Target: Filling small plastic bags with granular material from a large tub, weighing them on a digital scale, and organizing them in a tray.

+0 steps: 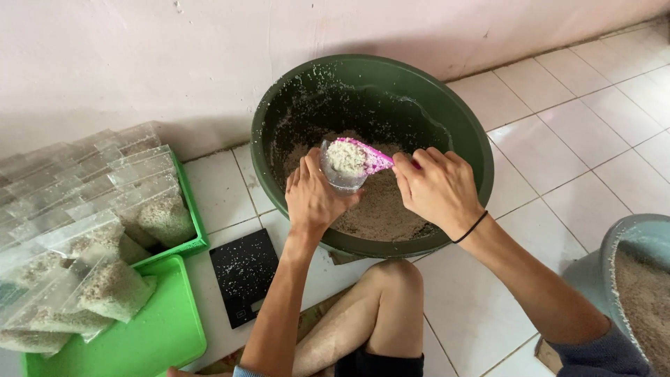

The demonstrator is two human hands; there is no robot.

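Bare knee [394,279] of the seated person rises at the bottom centre, nearest the viewer, above a white tiled floor [558,105].

At far left, clear plastic bags [105,209] filled with pale grain are stacked in a green tray [195,230], and more of them spill onto a flat green lid [153,335] in front of it. Just right of the tray, a small black kitchen scale [244,274] lies on the tiles, dusted with white specks.

Moving right, the left hand [312,199] reaches up over the near rim of a large dark green basin [460,126]. Its fingers are curled snugly around a small clear plastic cup [340,174], wrapping the cup from behind and below, with the thumb pressed against the side. The cup is held tilted above the heap of pale grain [380,209] in the basin's bottom.

Right hand [436,188] sits just beside it, also over the basin. Its fingers are bent and drawn together, pinching the handle of a pink scoop [370,157] between thumb and forefinger. The scoop's bowl, heaped with grain, rests at the cup's mouth. A thin black band circles the right wrist.

At far right, a pale blue-grey tub [614,244] holding more grain is cut off by the edge.
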